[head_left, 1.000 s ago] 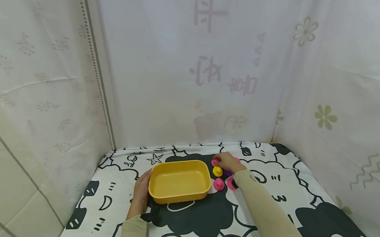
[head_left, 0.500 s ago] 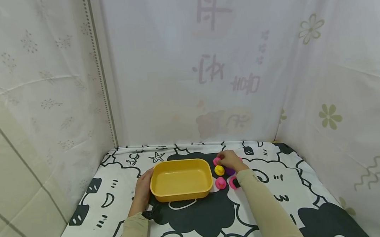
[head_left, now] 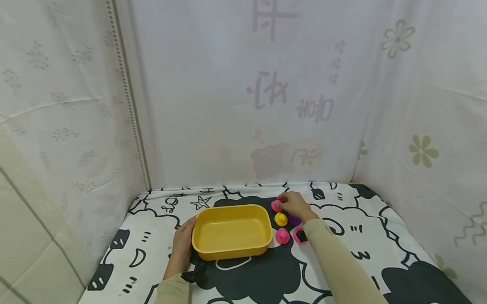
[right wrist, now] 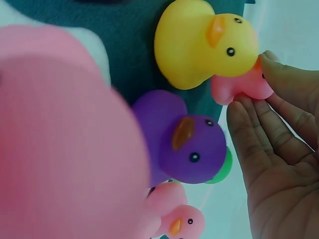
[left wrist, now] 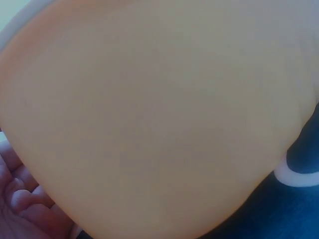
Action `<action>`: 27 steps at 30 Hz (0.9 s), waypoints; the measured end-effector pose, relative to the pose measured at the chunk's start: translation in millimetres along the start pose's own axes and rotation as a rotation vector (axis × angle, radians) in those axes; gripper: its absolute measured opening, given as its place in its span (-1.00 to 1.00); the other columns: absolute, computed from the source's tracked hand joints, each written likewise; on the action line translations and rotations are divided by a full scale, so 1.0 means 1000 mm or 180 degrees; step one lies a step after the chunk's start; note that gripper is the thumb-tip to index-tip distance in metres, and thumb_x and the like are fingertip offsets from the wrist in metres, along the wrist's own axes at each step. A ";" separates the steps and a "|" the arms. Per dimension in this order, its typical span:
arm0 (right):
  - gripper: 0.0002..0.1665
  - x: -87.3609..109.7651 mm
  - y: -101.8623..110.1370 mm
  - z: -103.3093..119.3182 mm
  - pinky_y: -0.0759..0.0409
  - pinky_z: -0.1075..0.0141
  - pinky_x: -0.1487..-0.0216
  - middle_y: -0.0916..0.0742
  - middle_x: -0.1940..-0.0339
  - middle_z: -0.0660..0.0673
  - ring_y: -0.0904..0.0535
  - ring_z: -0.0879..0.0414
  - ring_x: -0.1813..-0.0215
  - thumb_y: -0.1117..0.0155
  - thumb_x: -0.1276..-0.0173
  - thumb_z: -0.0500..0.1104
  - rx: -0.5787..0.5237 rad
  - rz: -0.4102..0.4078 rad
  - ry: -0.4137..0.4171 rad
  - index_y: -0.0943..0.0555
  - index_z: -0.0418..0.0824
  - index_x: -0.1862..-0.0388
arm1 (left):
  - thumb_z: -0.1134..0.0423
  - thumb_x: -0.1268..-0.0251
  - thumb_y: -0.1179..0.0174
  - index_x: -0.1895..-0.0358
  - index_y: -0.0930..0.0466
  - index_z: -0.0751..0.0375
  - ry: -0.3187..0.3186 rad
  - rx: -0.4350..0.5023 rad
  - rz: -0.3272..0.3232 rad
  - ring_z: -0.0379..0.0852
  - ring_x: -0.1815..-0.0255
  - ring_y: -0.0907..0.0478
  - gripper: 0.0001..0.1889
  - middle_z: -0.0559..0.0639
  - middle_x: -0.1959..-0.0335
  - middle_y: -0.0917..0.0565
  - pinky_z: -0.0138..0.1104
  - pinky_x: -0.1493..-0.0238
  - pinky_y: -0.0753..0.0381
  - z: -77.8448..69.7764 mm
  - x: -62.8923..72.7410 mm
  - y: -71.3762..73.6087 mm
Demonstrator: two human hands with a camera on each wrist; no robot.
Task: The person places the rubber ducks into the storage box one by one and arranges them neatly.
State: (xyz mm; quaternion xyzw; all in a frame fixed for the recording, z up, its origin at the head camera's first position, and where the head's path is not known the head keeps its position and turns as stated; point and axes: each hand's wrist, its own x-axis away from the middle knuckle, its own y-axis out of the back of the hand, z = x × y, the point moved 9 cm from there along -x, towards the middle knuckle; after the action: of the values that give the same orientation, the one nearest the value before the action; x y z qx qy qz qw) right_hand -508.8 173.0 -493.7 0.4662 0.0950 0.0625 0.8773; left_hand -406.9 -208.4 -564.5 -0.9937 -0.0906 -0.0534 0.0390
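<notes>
A yellow plastic tub (head_left: 232, 236) stands in front of me, its inside bare. My left hand (head_left: 182, 241) rests along its left wall, fingers reaching up to the rim; the tub (left wrist: 159, 114) fills most of the left wrist view. To the right of the tub my right hand (head_left: 295, 206) pinches a small pink rubber duck (right wrist: 233, 90) between thumb and fingers. Just before that duck sits a yellow rubber duck (right wrist: 184, 47). A purple rubber duck (right wrist: 194, 149) stands beside it, partly under my right hand in the head view.
Nearer me lies another pink duck (head_left: 282, 236), with a pink piece with a dark middle (head_left: 300, 235) to its right. In the right wrist view a further pink duck (right wrist: 187, 219) and a green bit (right wrist: 225, 168) show behind the purple duck. White fabric walls (head_left: 208, 103) enclose the patterned cloth (head_left: 253, 287).
The head view has shifted slightly. Both hands stay in place, the left at the tub and the right at the far pink duck.
</notes>
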 end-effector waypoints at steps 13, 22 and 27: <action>-0.61 0.001 0.014 0.031 -0.64 0.05 -0.14 -0.76 0.02 -0.11 -0.66 -0.03 -0.04 -0.43 -0.33 0.00 -0.0521 -0.0098 0.0079 -0.71 -0.17 -0.06 | -0.23 -0.52 0.05 -0.44 -0.42 0.10 -0.0044 0.0010 0.0017 0.05 -0.39 -0.37 -0.37 0.09 -0.42 -0.44 -0.04 -0.44 -0.35 -0.007 -0.001 0.002; -0.60 0.004 0.018 0.055 -0.65 0.05 -0.14 -0.75 -0.02 -0.10 -0.66 -0.04 -0.08 -0.41 -0.35 0.00 -0.0692 -0.0063 0.0147 -0.70 -0.16 -0.09 | -0.25 -0.50 0.02 -0.42 -0.45 0.07 -0.0013 0.0043 0.0034 0.04 -0.37 -0.38 -0.38 0.06 -0.40 -0.46 -0.04 -0.43 -0.35 -0.004 0.000 -0.003; -0.55 0.002 0.014 0.074 -0.66 0.04 -0.13 -0.75 -0.02 -0.06 -0.67 0.00 -0.04 -0.42 -0.34 0.05 -0.0816 0.0020 0.0341 -0.70 -0.14 -0.11 | -0.19 -0.52 0.01 -0.44 -0.41 0.02 -0.0081 0.0096 0.0028 0.00 -0.36 -0.40 -0.42 0.01 -0.41 -0.43 -0.13 -0.38 -0.42 -0.006 0.001 -0.003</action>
State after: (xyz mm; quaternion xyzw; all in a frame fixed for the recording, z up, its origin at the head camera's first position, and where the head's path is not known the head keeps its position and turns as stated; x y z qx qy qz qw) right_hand -490.1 121.5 -441.4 0.3465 0.1314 0.1016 0.9232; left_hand -407.1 -205.4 -558.6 -0.9940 -0.0875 -0.0392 0.0532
